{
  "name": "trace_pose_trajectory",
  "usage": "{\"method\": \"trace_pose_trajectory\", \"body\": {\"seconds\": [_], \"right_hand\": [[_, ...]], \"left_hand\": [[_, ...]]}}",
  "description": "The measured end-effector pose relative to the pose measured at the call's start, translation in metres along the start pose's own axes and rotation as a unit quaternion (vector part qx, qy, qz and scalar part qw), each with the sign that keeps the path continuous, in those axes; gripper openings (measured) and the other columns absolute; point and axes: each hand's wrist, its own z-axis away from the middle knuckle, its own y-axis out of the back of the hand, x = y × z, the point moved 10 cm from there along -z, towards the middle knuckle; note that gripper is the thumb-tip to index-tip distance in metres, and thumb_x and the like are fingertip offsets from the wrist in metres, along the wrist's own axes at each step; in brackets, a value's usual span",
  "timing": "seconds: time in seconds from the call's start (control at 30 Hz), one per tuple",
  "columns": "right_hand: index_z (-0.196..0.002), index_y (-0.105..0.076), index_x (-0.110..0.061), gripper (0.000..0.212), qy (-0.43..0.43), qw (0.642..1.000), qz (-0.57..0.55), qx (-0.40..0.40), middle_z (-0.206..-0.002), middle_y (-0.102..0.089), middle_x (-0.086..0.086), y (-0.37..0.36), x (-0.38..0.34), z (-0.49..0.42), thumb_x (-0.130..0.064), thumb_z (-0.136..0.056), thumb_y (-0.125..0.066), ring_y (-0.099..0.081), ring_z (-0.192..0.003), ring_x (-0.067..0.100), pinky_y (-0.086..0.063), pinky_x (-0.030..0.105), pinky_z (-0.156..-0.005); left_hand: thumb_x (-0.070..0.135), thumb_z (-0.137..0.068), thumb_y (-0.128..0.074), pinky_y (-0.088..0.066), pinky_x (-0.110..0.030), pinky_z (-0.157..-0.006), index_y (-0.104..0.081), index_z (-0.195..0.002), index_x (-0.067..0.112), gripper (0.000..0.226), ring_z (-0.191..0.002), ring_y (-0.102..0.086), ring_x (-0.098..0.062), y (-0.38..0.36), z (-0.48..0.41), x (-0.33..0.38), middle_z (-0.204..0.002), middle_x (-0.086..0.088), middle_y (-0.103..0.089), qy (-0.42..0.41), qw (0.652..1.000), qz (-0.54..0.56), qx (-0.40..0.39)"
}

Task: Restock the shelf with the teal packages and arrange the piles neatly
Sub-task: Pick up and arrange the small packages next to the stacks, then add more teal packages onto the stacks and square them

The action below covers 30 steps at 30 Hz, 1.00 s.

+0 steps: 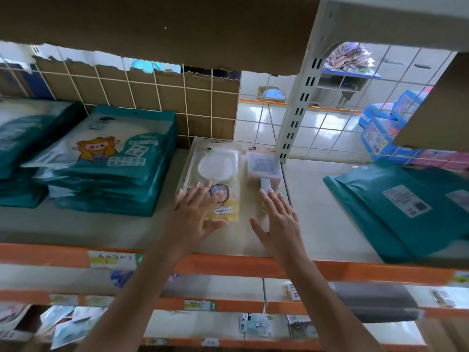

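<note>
Well, my left hand (195, 212) was spread flat over the clear blister pack (213, 168) — my right hand (276, 219), fingers straight and empty, just right of it, the teal package stack (109, 171) to its left.

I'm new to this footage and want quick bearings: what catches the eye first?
The open left hand lies on a clear-and-yellow flat packet mid-shelf, and the open right hand reaches toward a small pink box beside it. A neat pile of teal plastic packages sits left; loose teal packages lie askew at right.
</note>
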Motion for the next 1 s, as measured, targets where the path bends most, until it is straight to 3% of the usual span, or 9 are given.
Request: {"method": "trace_pose_trajectory", "body": {"seconds": [0.1, 0.3, 0.53, 0.7, 0.87, 1.0], "right_hand": [[-0.145, -0.031, -0.019, 0.069, -0.001, 1.000, -0.004, -0.003, -0.151, -0.032, 0.006, 0.000, 0.000, 0.000, -0.052, -0.086, -0.040, -0.023, -0.142, 0.025, -0.016, 0.034, -0.111], [-0.146, -0.030, -0.019, 0.069, -0.009, 1.000, -0.006, -0.006, -0.152, -0.030, 0.005, 0.000, 0.001, 0.000, -0.051, -0.086, -0.042, -0.020, -0.143, 0.025, -0.014, 0.033, -0.112], [-0.144, -0.034, -0.018, 0.068, -0.006, 1.000, -0.004, -0.001, -0.151, -0.033, 0.006, 0.002, 0.000, -0.001, -0.050, -0.085, -0.044, -0.023, -0.142, 0.027, -0.014, 0.033, -0.110], [-0.144, -0.035, -0.018, 0.067, -0.011, 1.000, -0.003, 0.001, -0.150, -0.034, 0.006, 0.001, 0.000, 0.000, -0.049, -0.086, -0.045, -0.025, -0.141, 0.027, -0.017, 0.035, -0.109], [-0.143, -0.036, -0.016, 0.067, -0.015, 1.000, 0.001, 0.004, -0.150, -0.034, 0.007, 0.003, 0.001, 0.000, -0.048, -0.085, -0.047, -0.025, -0.141, 0.027, -0.017, 0.035, -0.108], [-0.144, -0.035, -0.016, 0.069, -0.021, 1.000, -0.002, 0.002, -0.150, -0.033, 0.008, 0.005, 0.002, -0.001, -0.047, -0.084, -0.047, -0.025, -0.141, 0.028, -0.018, 0.035, -0.109]], "left_hand": [[0.069, -0.088, -0.010, -0.031, -0.061, -0.096, -0.058, -0.126, 0.017, 0.081, -0.120, -0.052, -0.038, 0.000, -0.008, -0.005, -0.132, -0.015, -0.055, 0.013, 1.000, -0.005, 0.001], [0.079, -0.077, 0.005, -0.017, -0.052, -0.110, -0.044, -0.138, 0.024, 0.096, -0.137, -0.031, -0.031, -0.004, -0.014, -0.018, -0.148, -0.009, -0.037, 0.033, 0.999, 0.013, 0.002], [0.079, -0.073, 0.012, -0.016, -0.054, -0.111, -0.029, -0.144, 0.034, 0.094, -0.143, -0.019, -0.024, 0.001, -0.010, -0.018, -0.154, -0.001, -0.024, 0.042, 0.999, 0.008, 0.006], [0.077, -0.076, 0.012, -0.023, -0.051, -0.109, -0.036, -0.142, 0.030, 0.094, -0.141, -0.023, -0.026, 0.002, -0.009, -0.022, -0.152, -0.004, -0.028, 0.052, 0.998, 0.014, 0.008], [0.080, -0.066, 0.021, -0.010, -0.049, -0.113, -0.027, -0.145, 0.031, 0.105, -0.144, -0.012, -0.024, 0.006, -0.006, -0.020, -0.156, -0.002, -0.018, 0.053, 0.998, 0.005, 0.011], [0.075, -0.076, 0.000, -0.003, -0.051, -0.113, -0.036, -0.142, 0.027, 0.090, -0.143, -0.018, -0.026, 0.021, -0.007, -0.007, -0.153, -0.005, -0.027, 0.039, 0.999, -0.004, 0.029]]}}
